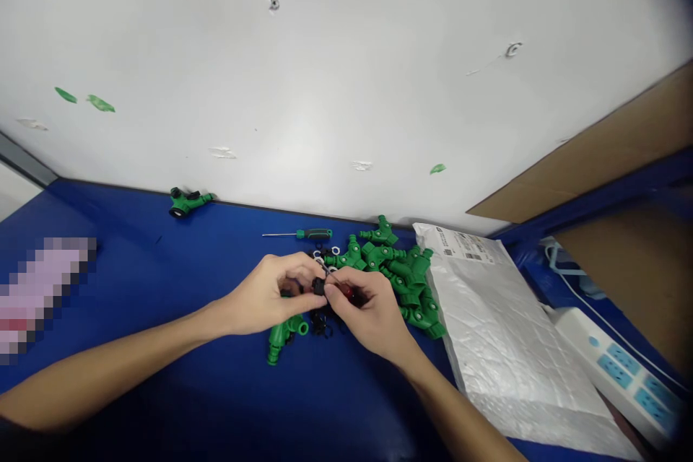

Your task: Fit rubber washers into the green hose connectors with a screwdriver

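Observation:
Pinched between the thumb and fingers of my left hand is a small black plastic part. My right hand meets it from the other side, closed around a thin tool with a dark red handle, mostly hidden by the fingers. The fingertips of both hands nearly touch at the black part. Below my left hand lies a green Y-shaped hose connector. Small black parts and white rings lie scattered under and behind the hands.
Several green hose connectors are heaped to the right. A screwdriver lies behind the hands. Another connector with black fittings rests by the white wall. A silver padded mailer and a power strip are at the right.

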Motion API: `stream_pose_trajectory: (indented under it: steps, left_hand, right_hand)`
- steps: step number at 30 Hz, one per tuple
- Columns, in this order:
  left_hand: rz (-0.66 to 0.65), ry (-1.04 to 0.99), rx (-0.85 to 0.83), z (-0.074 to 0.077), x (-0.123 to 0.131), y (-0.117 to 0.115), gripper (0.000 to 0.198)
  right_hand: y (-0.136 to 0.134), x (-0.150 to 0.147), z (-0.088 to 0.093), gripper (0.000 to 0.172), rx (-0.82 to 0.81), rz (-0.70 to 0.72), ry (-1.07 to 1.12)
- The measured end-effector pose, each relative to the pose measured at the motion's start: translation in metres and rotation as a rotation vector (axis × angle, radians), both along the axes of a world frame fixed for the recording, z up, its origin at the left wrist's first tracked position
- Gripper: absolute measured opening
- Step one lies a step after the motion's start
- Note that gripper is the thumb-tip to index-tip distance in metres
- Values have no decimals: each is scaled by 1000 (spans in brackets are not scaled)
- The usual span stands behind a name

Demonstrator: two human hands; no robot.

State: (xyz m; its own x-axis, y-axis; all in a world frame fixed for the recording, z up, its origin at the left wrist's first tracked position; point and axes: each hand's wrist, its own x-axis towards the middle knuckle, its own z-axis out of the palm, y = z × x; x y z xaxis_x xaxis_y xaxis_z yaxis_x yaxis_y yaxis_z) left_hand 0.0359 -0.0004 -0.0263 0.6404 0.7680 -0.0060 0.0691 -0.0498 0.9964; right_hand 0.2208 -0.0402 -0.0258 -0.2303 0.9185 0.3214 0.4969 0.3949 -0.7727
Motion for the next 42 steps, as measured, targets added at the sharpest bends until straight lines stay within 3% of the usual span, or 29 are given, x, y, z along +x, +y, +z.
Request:
stream_pose_trajectory:
  steps: [2,7,12,15,19,25,30,32,34,36,39,42]
  left_hand:
    - [-26,24,-67,1,4,6,23]
    - [-187,54,-399,6,16,20,39]
    - [-275,250,-450,9,26,22,53]
    - [-225,314,-335,10,27,22,54]
    - [-125,357,-30,8,22,28,39]
    - [-186,463,365,-11,18,33,11]
    - [-221,557,495,-1,2,27,26]
    - [-353,627,606,5,-9,19,36]
    - [-403,729,751,4,-19,7,53]
    - [-417,788,804,-2,-26,-5,37]
    - [-351,586,657,-9,-32,-12,14]
    - [-206,179,266,1,-36,-4,21]
  right_hand:
    - [0,4,0,23,33,-1,-19]
    - [0,18,-8,16,178,49,-110]
    - [-2,27,-20,12,244,68,-156]
    - [-4,25,-22,13,218,-3,-146]
    - [-1,26,-18,19,92,-92,-153]
    - [10,39,-18,24,-142,-104,-279]
    - [9,42,-17,19,-188,-190,-289]
    - [8,44,-14,25,-189,-220,-259]
    - [6,46,-12,31,-191,-232,-223]
    - [5,49,-11,34,-193,-234,-192]
    - [3,51,-11,36,-187,-212,-157]
    - [1,50,0,34,-166,-143,-123]
